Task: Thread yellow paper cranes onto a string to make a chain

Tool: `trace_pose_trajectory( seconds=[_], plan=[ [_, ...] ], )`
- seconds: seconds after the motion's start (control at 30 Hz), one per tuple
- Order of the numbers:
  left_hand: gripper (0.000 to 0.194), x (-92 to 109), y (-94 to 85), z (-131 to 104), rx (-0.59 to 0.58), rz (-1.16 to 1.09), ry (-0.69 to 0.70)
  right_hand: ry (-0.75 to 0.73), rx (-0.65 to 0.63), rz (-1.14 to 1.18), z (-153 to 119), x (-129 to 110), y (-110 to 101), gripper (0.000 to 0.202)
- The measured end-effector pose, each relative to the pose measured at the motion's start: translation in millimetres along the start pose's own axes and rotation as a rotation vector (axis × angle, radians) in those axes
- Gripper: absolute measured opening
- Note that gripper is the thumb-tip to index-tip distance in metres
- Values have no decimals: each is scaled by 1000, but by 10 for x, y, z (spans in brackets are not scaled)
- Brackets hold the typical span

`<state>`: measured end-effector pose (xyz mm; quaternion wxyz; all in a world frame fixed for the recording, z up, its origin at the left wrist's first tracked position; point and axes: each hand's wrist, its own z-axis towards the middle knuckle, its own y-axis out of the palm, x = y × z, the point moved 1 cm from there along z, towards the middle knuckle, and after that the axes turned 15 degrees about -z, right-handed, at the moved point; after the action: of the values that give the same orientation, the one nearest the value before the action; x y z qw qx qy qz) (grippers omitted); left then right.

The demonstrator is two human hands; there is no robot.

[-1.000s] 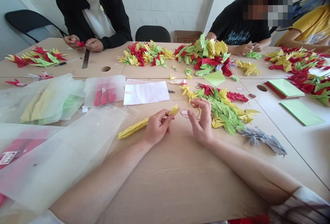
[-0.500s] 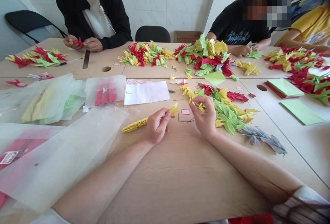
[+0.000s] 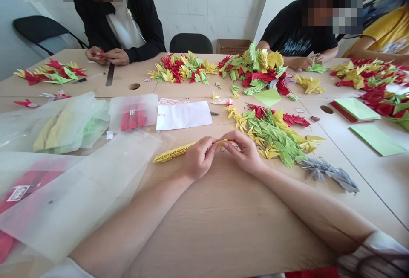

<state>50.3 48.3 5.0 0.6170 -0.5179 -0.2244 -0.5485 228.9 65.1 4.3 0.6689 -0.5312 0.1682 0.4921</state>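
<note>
My left hand (image 3: pixel 200 157) and my right hand (image 3: pixel 243 151) meet over the wooden table, both with fingers closed on a small yellow folded paper piece (image 3: pixel 224 142). Much of that piece is hidden by the fingers. A long yellow stack of folded paper (image 3: pixel 172 153) lies left of my left hand, its right end behind the hand. Beyond and right of my right hand is a heap of green folded paper (image 3: pixel 275 135), with yellow and red pieces around it. A grey bundle (image 3: pixel 330 173) lies at its right end.
Clear plastic bags (image 3: pixel 73 201) with coloured paper cover the left side. A white sheet (image 3: pixel 184 116) lies ahead, near a pen (image 3: pixel 214 113). Green sheets (image 3: pixel 378 139) lie at the right. Several people sit across the table behind piles of folded paper (image 3: pixel 183 68).
My right hand has moved left and down from the coloured heap to meet my left hand. Its fingers now hold the yellow piece too. The view has shifted slightly.
</note>
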Motion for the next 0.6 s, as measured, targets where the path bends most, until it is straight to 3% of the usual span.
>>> trace_pose_trajectory(
  seconds=[0.07, 0.17, 0.23, 0.3, 0.37, 0.47, 0.53, 0.6],
  plan=[
    [20, 33, 18, -28, 18, 202, -3, 82, 8, 44, 10, 58, 14, 25],
    [35, 83, 8, -43, 36, 541, 31, 232, 0, 227, 25, 127, 23, 31],
    [36, 99, -16, -22, -19, 671, 46, 293, -15, 350, 43, 133, 20, 36],
    [26, 114, -48, 18, -96, 702, 7, 325, -46, 450, 72, 113, 8, 40],
    [19, 156, -90, 64, -148, 666, -79, 339, -82, 511, 113, 81, -23, 41],
    [24, 272, -179, 135, -157, 499, -269, 350, -86, 575, 191, 25, -128, 38],
    [29, 341, -245, 184, -178, 258, -393, 365, -73, 636, 243, -19, -232, 35],
    [31, 361, -299, 232, -246, -122, -479, 405, -68, 674, 282, -66, -342, 32]
  ],
)
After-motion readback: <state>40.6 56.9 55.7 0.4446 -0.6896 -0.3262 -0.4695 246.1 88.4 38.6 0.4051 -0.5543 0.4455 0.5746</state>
